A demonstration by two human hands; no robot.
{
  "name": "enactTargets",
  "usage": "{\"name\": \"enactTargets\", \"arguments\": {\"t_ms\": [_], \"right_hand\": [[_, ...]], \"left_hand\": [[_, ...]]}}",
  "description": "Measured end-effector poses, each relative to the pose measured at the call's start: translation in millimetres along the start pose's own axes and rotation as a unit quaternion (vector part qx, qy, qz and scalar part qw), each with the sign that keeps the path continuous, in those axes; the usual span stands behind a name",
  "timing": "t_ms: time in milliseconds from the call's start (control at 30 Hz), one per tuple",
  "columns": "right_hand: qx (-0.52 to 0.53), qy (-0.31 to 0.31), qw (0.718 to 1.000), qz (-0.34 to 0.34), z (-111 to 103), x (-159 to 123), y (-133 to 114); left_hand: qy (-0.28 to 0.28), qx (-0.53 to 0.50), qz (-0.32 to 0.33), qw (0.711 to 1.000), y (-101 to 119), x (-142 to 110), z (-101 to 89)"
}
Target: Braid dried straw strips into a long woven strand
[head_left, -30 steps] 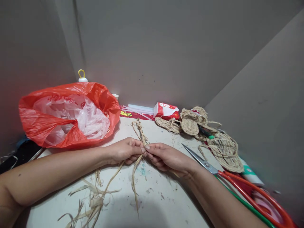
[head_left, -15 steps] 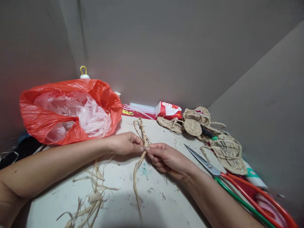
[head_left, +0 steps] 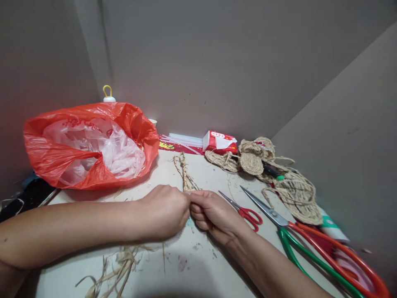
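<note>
A braided straw cord [head_left: 185, 174] lies on the white table, its looped upper end pointing away from me. My left hand [head_left: 166, 212] is closed in a fist at the cord's near end, back of the hand up, hiding most of the loose strands. Against it, my right hand [head_left: 207, 209] pinches the cord between thumb and forefinger, the other fingers curled. One thin strand end [head_left: 164, 256] hangs out below my left fist. Loose dry straw strips [head_left: 120, 267] lie nearer me on the left.
On the left stands a red plastic bag [head_left: 40, 145] with a white liner. Small red scissors [head_left: 248, 215] and large shears [head_left: 279, 219] lie right of my right hand. Woven straw pieces [head_left: 251, 163] and a red tissue pack [head_left: 219, 142] sit at the back right.
My left hand has turned over from a pinch into a fist and come nearer, covering the hanging strands. My right hand still pinches the cord. The small red scissors have come into sight.
</note>
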State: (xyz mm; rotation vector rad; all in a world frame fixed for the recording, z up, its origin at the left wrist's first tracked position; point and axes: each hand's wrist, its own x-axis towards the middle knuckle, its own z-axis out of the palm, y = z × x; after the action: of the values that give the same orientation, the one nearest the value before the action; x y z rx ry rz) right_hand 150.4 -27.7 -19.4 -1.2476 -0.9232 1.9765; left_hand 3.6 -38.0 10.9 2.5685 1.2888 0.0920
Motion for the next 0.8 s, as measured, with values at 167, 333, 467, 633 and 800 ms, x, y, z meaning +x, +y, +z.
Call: {"name": "enactTargets", "arguments": {"t_ms": [167, 333, 467, 633, 800], "right_hand": [[0.004, -0.002, 1.000, -0.012, 5, -2, 3], [0.019, -0.013, 0.999, -0.026, 0, -3, -4], [0.029, -0.053, 0.998, -0.026, -2, -4, -9], [0.004, -0.050, 0.998, -0.039, -5, 0, -10], [-0.009, -0.074, 0.997, -0.014, -11, 2, -11]], "left_hand": [[-0.012, 0.104, 0.096, 0.990, 14, -12, 15.6], [0.058, -0.064, 0.068, 0.994, 8, -11, -15.1], [0.231, -0.252, -0.040, 0.939, -16, 11, -21.6], [-0.118, -0.591, -0.124, 0.789, -32, 28, -1.3], [-0.210, -0.656, -0.092, 0.719, -41, 28, -7.4]]}}
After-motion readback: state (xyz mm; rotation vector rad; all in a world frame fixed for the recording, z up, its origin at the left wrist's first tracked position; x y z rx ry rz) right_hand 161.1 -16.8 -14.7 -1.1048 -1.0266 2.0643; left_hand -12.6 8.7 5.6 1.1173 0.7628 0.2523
